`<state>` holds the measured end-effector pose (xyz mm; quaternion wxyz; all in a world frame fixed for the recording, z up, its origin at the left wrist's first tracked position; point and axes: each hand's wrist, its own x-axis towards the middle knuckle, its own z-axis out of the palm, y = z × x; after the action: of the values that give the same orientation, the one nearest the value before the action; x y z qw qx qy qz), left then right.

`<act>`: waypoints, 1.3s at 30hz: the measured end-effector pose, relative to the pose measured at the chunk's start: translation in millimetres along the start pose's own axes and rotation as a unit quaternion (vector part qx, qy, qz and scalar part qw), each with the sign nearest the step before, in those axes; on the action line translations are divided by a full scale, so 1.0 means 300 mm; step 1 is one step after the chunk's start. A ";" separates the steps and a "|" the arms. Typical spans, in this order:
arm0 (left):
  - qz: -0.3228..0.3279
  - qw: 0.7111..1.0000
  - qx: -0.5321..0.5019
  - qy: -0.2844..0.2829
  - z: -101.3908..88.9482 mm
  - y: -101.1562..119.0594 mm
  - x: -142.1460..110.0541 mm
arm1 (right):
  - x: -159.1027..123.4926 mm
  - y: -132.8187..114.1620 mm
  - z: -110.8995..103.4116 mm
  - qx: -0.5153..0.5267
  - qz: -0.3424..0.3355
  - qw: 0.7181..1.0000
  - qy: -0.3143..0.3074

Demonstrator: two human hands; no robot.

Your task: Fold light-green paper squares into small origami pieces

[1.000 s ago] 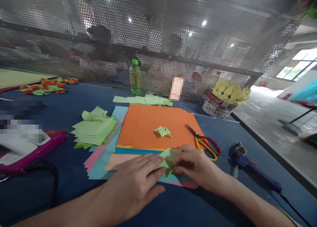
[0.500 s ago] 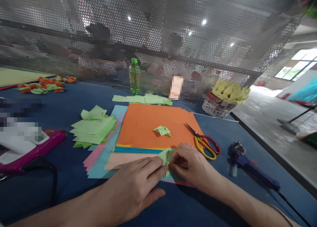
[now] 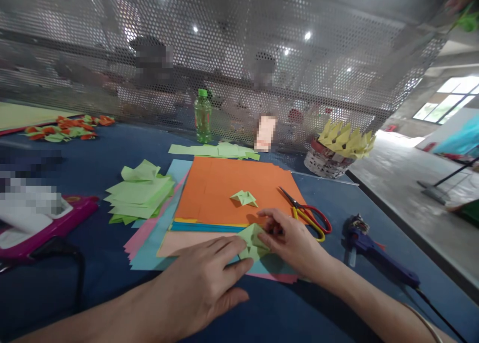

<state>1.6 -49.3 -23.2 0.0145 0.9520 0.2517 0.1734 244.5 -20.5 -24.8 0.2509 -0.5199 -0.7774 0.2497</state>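
A light green piece of folded paper (image 3: 252, 250) lies on the lower edge of the stack of coloured sheets. My left hand (image 3: 204, 278) rests flat, its fingertips pressing the paper's left side, the thumb apart. At the paper's right edge is my right hand (image 3: 292, 238), its thumb against a raised flap and the other fingers curled behind, the index finger lifted; part of that grip is hidden. Just beyond, a small folded green paper piece (image 3: 244, 198) sits on the orange sheets (image 3: 217, 183). Scissors (image 3: 305, 213) with red and yellow handles lie beside my right hand.
Left stand a pile of green paper squares (image 3: 140, 195) and a magenta-and-white device (image 3: 56, 228) with a black cable. Green strips (image 3: 213, 151), a green bottle (image 3: 203, 118) and a basket (image 3: 329, 156) with yellow paper points are near the perforated screen. A blue glue gun (image 3: 381, 255) lies right.
My right hand has loosened from a close pinch, its index finger rising away, and more of the green paper shows with a flap standing up. My left hand has stayed nearly still.
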 end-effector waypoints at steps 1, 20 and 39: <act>0.001 1.000 0.002 0.009 0.001 -0.001 -0.001 | -0.001 -0.005 -0.003 0.001 0.003 1.000 -0.006; 0.033 0.996 0.027 0.072 -0.003 0.005 0.000 | -0.034 -0.017 -0.031 -0.008 -0.042 0.999 -0.021; 0.067 0.994 0.029 0.083 -0.005 0.013 -0.004 | -0.035 -0.021 -0.090 -0.018 -0.231 0.965 -0.122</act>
<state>1.9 -53.3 -21.7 -0.0456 0.9490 0.1926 0.2452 261.3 -29.1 -1.8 0.1961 -0.2963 -0.9053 0.2326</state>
